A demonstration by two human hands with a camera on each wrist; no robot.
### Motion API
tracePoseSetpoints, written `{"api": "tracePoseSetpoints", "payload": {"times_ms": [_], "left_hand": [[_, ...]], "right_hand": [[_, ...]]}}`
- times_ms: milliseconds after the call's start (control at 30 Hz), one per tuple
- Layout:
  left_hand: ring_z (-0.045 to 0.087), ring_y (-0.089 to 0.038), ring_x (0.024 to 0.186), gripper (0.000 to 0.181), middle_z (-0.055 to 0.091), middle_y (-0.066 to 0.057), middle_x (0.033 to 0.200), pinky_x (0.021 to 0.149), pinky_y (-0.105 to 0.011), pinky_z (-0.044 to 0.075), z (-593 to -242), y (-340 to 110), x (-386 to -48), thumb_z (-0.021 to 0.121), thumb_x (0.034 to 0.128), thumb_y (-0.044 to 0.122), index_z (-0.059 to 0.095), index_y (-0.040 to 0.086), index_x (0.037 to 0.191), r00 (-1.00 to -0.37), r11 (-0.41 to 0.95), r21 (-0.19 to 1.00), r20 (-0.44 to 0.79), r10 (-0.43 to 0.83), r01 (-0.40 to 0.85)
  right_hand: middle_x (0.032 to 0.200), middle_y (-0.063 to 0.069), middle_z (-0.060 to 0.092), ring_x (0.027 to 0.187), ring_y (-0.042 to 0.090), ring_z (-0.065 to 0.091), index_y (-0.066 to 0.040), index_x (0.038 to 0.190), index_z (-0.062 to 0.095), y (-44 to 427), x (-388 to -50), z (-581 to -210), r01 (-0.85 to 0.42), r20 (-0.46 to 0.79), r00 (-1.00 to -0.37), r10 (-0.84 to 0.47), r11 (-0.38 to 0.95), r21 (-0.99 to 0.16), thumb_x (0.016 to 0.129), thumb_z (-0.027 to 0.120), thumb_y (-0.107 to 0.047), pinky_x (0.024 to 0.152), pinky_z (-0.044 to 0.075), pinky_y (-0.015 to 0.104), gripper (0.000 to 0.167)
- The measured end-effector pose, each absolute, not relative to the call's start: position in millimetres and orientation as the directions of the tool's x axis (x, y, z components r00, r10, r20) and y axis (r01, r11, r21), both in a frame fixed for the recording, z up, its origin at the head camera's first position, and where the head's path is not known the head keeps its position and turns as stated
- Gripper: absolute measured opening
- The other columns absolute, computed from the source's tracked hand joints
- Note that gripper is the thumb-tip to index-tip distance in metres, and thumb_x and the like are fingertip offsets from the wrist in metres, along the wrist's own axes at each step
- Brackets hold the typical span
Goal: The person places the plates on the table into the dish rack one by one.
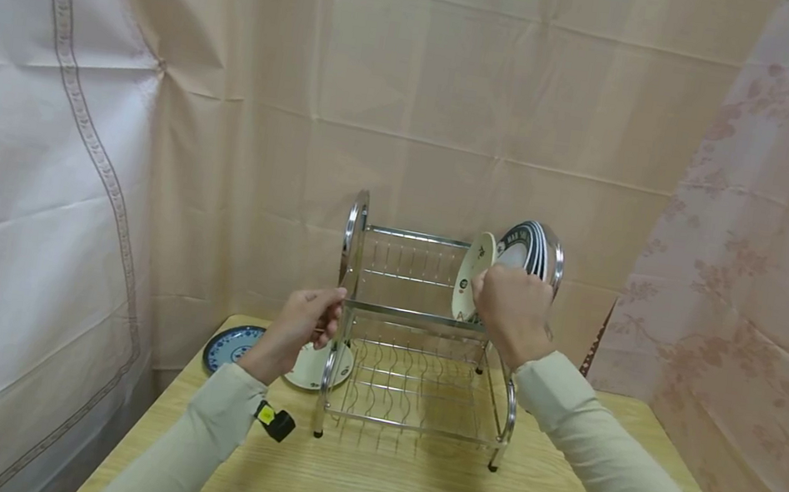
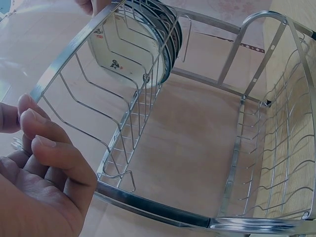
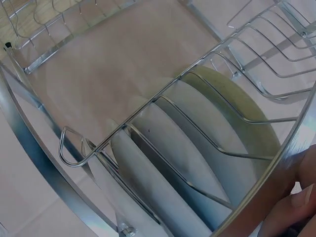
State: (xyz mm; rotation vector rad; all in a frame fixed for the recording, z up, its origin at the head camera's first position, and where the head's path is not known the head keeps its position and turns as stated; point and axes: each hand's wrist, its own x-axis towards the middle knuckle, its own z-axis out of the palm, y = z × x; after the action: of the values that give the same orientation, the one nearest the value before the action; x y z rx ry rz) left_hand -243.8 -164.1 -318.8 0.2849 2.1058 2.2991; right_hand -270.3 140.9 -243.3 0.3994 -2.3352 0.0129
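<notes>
A two-tier chrome dish rack (image 1: 422, 317) stands on the wooden table. My left hand (image 1: 299, 329) is at the left end of its upper front rail, thumb and index finger pinching the metal there. At the right end of that rail, my right hand (image 1: 510, 308) has its fingers curled against it, partly hidden from the head view. Just behind this hand, a cream plate (image 1: 469, 277) with small printed figures stands on edge in the upper tier. Dark-rimmed plates (image 1: 534, 245) stand beside it at the right, and the right wrist view shows their pale undersides (image 3: 153, 182).
On the table at the left lie a blue patterned plate (image 1: 224, 348) and a white plate (image 1: 324, 371), partly behind the left hand and rack. Wire slots (image 1: 413, 383) line the lower tier. Hanging cloth (image 1: 415, 98) surrounds the table (image 1: 390, 489) at the back and sides.
</notes>
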Motion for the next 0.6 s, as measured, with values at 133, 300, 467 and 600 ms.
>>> {"api": "tracePoseSetpoints", "payload": {"times_ms": [133, 300, 467, 600], "left_hand": [[0.047, -0.011, 0.054, 0.038, 0.055, -0.001, 0.068, 0.050, -0.021, 0.040, -319.3, -163.9, -244.5, 0.058, 0.1052, 0.037, 0.058, 0.006, 0.083, -0.984, -0.099, 0.989, 0.124, 0.128, 0.111], [0.047, -0.011, 0.054, 0.037, 0.055, 0.000, 0.067, 0.050, -0.021, 0.040, -319.6, -163.6, -245.0, 0.058, 0.1053, 0.037, 0.058, 0.008, 0.082, -0.984, -0.102, 0.989, 0.123, 0.125, 0.111], [0.047, -0.011, 0.054, 0.037, 0.055, -0.001, 0.068, 0.050, -0.021, 0.040, -319.5, -162.7, -245.1, 0.057, 0.1054, 0.036, 0.058, 0.006, 0.083, -0.984, -0.106, 0.988, 0.127, 0.128, 0.114], [0.047, -0.011, 0.055, 0.038, 0.056, -0.001, 0.068, 0.050, -0.021, 0.040, -319.2, -162.6, -245.2, 0.057, 0.1054, 0.036, 0.058, 0.006, 0.083, -0.984, -0.106, 0.988, 0.123, 0.129, 0.110]], "right_hand": [[0.046, 0.000, 0.041, 0.039, 0.014, 0.039, -0.011, 0.057, 0.045, 137.7, -268.1, -244.2, -0.251, 0.644, -0.710, -0.285, 0.957, 0.146, 0.102, 0.057, -0.018, 0.034, 0.036, 0.031, 0.048], [0.049, 0.000, 0.045, 0.042, 0.018, 0.046, -0.009, 0.060, 0.050, 133.4, -266.4, -246.1, -0.236, 0.619, -0.730, -0.288, 0.957, 0.167, 0.097, 0.061, -0.010, 0.035, 0.040, 0.034, 0.038], [0.049, 0.002, 0.045, 0.043, 0.020, 0.049, -0.008, 0.060, 0.048, 129.5, -264.7, -247.0, -0.200, 0.621, -0.731, -0.284, 0.958, 0.204, 0.090, 0.063, -0.003, 0.036, 0.042, 0.037, 0.034], [0.048, 0.001, 0.044, 0.043, 0.018, 0.046, -0.009, 0.058, 0.046, 128.2, -263.9, -247.0, -0.182, 0.605, -0.743, -0.285, 0.957, 0.227, 0.089, 0.062, 0.000, 0.036, 0.040, 0.034, 0.036]]}}
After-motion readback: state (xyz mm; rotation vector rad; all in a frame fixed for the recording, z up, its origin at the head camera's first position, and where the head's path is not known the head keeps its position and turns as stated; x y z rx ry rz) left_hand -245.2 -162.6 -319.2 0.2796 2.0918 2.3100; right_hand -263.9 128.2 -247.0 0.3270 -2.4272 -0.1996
